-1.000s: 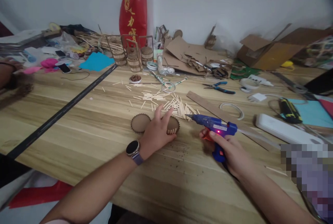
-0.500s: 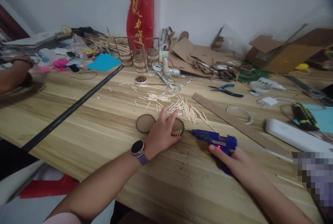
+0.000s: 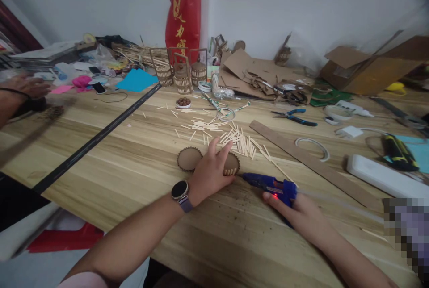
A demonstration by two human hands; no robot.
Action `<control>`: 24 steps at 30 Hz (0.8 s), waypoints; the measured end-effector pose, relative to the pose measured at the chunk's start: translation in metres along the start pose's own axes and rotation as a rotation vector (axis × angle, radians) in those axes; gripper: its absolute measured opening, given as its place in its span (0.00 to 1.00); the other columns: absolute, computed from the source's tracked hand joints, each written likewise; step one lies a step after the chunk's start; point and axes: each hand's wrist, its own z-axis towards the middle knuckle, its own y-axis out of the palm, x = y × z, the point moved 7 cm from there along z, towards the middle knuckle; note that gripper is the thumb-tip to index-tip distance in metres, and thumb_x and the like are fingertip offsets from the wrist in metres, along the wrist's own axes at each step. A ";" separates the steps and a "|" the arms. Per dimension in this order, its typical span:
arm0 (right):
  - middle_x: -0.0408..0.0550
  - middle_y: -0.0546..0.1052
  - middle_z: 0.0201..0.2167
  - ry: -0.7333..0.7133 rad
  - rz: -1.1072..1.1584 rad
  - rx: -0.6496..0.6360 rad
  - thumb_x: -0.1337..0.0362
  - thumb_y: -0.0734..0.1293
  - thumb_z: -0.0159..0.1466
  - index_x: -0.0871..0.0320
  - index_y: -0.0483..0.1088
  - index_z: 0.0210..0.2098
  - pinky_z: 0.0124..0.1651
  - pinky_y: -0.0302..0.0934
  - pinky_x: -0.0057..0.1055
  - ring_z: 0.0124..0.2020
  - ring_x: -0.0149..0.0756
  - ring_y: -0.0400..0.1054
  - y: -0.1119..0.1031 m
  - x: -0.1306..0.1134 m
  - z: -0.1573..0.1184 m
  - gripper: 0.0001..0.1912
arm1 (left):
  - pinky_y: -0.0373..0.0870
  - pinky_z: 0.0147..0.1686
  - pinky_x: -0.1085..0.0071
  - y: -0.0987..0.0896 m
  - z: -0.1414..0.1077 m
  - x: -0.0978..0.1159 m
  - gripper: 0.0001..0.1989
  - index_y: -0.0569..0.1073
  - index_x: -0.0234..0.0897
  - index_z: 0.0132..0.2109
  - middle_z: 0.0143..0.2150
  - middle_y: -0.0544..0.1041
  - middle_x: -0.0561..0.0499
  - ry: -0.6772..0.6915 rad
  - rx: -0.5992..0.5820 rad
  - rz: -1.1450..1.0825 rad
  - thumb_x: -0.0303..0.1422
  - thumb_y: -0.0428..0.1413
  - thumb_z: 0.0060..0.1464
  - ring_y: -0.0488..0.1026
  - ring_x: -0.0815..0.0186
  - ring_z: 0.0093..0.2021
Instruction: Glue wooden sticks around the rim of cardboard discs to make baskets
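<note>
My left hand (image 3: 209,169), with a watch on the wrist, spans the right-hand round cardboard base (image 3: 232,161). Its thumb lies at the near rim and its fingers reach over the far side, partly hiding the base. Short sticks (image 3: 229,172) stand in a row along that base's near edge. A second round cardboard base (image 3: 189,159) with a notched-looking rim lies just left of my fingers. In my right hand (image 3: 291,207) is a blue glue gun (image 3: 268,183), its red light on. The nozzle points left, at or very close to the right base's rim; contact is unclear.
Loose short sticks (image 3: 239,140) lie beyond my left hand. A cardboard strip (image 3: 311,163), pliers (image 3: 295,117) and a white power strip (image 3: 378,174) are to the right. Small lidded baskets (image 3: 182,83) stand behind. Another person's hand (image 3: 27,86) is at far left.
The glue gun in my right hand has shifted slightly left and down, closer to the base. My left hand stays on the base. At far left, the other person's hand has changed position.
</note>
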 end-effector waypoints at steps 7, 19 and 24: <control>0.49 0.82 0.35 0.002 -0.025 -0.015 0.45 0.60 0.61 0.56 0.77 0.38 0.41 0.68 0.40 0.37 0.48 0.74 0.004 0.005 0.000 0.23 | 0.68 0.54 0.52 -0.001 0.000 0.001 0.47 0.50 0.44 0.66 0.69 0.43 0.36 0.000 -0.011 0.018 0.30 0.66 0.44 0.65 0.48 0.59; 0.49 0.82 0.33 0.001 -0.053 -0.011 0.45 0.60 0.59 0.56 0.77 0.36 0.38 0.69 0.39 0.35 0.48 0.75 0.004 0.003 0.001 0.24 | 0.69 0.53 0.52 0.001 0.000 0.000 0.47 0.49 0.46 0.66 0.68 0.43 0.37 0.005 -0.003 0.015 0.29 0.66 0.43 0.66 0.49 0.58; 0.50 0.82 0.36 0.003 -0.048 -0.002 0.45 0.60 0.60 0.55 0.77 0.38 0.42 0.70 0.41 0.39 0.50 0.76 0.005 0.003 0.002 0.24 | 0.69 0.53 0.53 0.000 0.001 0.001 0.47 0.49 0.45 0.66 0.68 0.43 0.36 0.003 -0.010 0.030 0.29 0.65 0.44 0.66 0.49 0.58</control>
